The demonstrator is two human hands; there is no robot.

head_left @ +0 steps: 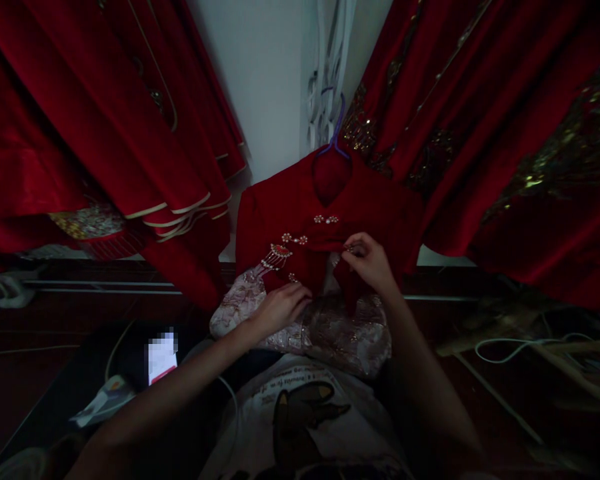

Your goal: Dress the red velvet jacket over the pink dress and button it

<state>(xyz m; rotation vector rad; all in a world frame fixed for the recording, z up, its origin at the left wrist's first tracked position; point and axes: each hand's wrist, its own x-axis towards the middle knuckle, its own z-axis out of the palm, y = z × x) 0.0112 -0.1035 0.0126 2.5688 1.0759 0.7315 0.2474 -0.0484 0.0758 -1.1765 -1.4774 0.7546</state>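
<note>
A red jacket (pixel 270 207) hangs in front of me on a purple hanger (pixel 337 130), its lower front parted. Beaded flower clasps (pixel 295 239) run down the front, and a fan-shaped beaded tassel (pixel 279 251) hangs on its left side. My left hand (pixel 283 307) is closed at the lower edge of the left front panel, fingers bent over the cloth. Higher up, my right hand (pixel 370 260) pinches something small and glinting at the right front panel; its kind is hard to make out. A pale patterned skirt-like cloth (pixel 345 327) lies beneath the jacket, across my lap.
Red garments with pale trim (pixel 170 153) hang at the left, and red ones with gold embroidery (pixel 530 173) at the right. A lit phone (pixel 161 357) and a white packet (pixel 107 400) lie on a dark surface at lower left. Wooden bars (pixel 555 360) and a white cord stand right.
</note>
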